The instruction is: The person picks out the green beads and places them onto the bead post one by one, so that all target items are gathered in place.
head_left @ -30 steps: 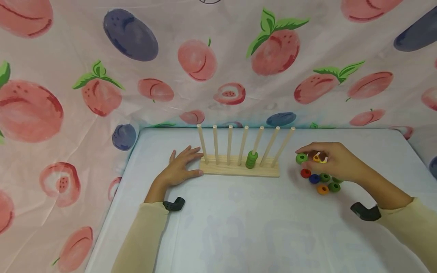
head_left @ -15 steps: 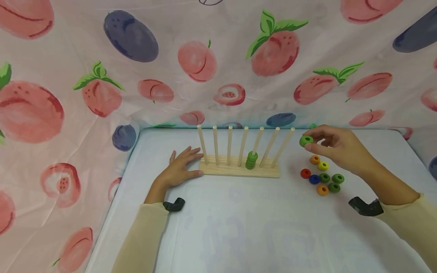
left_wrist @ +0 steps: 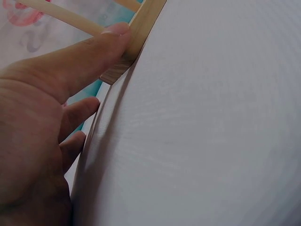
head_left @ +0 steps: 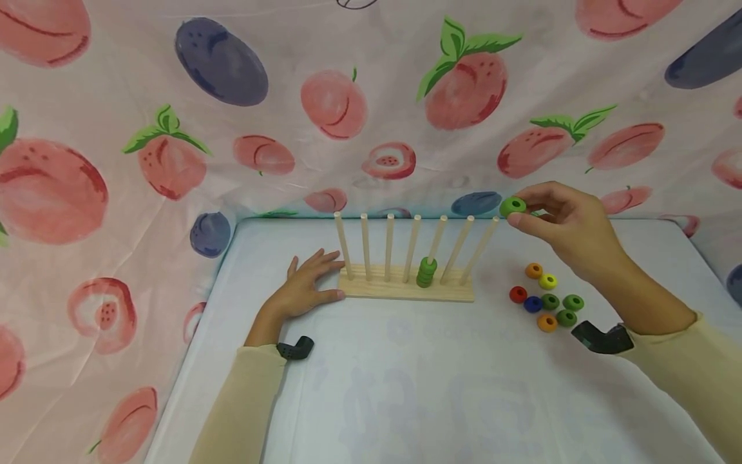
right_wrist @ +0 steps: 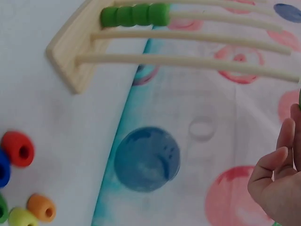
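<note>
A wooden bead stand point(head_left: 377, 289) bears a row of upright pegs, and several green beads point(head_left: 426, 272) are stacked on one peg right of its middle. At the stand's left end my left hand point(head_left: 304, 287) rests with fingers spread and mostly straight. Its thumb point(left_wrist: 101, 54) touches the base's end in the left wrist view. My right hand point(head_left: 570, 229) pinches a green bead point(head_left: 513, 206) between thumb and fingertips, raised beside the top of the rightmost peg point(right_wrist: 188, 65). That bead is almost wholly out of the right wrist view.
Right of the stand lie loose beads on the white table point(head_left: 406, 386): a red bead point(head_left: 518, 294), a blue bead point(head_left: 532, 304), a yellow bead point(head_left: 547, 281), two orange beads point(head_left: 547, 322) and several green ones point(head_left: 573, 302). A fruit-patterned cloth point(head_left: 261, 187) hangs behind and at the left.
My right hand has lifted the green bead up from the loose beads to peg-top height, then slightly left. The left hand and the stand have stayed in place.
</note>
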